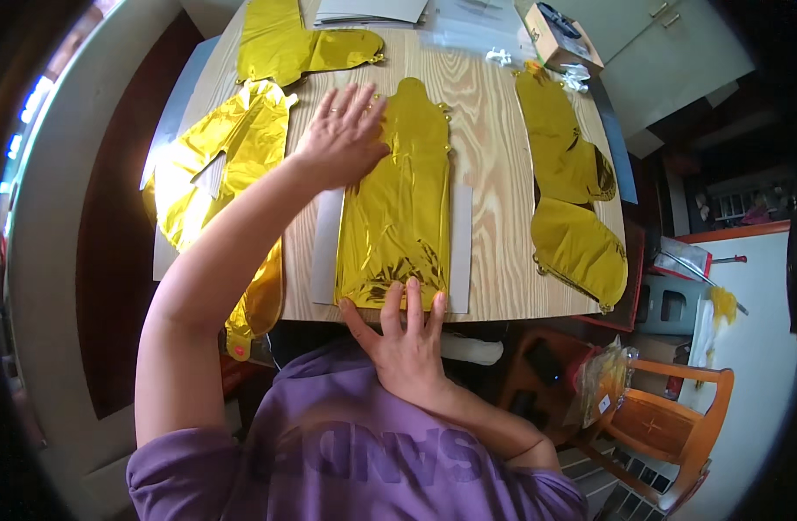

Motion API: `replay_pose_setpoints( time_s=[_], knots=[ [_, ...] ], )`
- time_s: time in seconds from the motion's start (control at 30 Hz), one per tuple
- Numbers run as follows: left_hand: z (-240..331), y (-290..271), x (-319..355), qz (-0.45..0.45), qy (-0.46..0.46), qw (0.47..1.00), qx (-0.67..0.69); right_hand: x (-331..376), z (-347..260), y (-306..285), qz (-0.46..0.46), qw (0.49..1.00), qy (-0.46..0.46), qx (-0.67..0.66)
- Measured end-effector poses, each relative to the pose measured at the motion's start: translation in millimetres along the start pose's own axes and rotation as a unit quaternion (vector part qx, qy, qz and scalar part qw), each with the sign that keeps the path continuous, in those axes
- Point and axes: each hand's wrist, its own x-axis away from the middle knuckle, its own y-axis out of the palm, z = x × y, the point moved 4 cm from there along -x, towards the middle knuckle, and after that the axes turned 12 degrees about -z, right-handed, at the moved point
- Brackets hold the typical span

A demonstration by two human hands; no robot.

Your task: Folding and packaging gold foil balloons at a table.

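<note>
A flat gold foil balloon [397, 187] lies lengthwise on a pale grey card [460, 247] in front of me, its narrow rounded end pointing away. My left hand [346, 135] is spread flat across the upper left edge of the foil, fingers stretched out. At the near end, my right hand [407, 343] rests with fingers apart on the foil's crinkled bottom edge. Neither hand grips anything. The card's left and right margins show beside the foil.
More flat gold foil balloons lie around: a crumpled one [242, 165] at left, one [303, 43] at the far left, others [581, 243] at right. A stack of cards [372, 10], clear plastic sleeves [472, 30] and a cardboard box [562, 43] stand at the back. A wooden chair [668, 421] is lower right.
</note>
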Motion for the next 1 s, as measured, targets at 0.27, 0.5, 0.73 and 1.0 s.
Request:
replay_pose_setpoints(
  time_s=[0.27, 0.5, 0.73, 1.0],
  knots=[
    [102, -23, 41, 0.016, 0.307, 0.930, 0.200, 1, 2, 1, -0.007, 0.999, 0.005, -0.035],
    [37, -14, -35, 0.078, 0.067, 0.973, 0.208, -1, -1, -5, -0.003, 1.000, 0.000, -0.017],
    [65, -61, 99, 0.126, 0.077, 0.908, 0.391, -5, 26, -45, -0.052, 0.990, -0.042, -0.126],
    [108, -49, 160, 0.022, 0.124, 0.943, 0.309, -76, 194, -73, -0.045, 0.908, 0.109, -0.402]
  ],
)
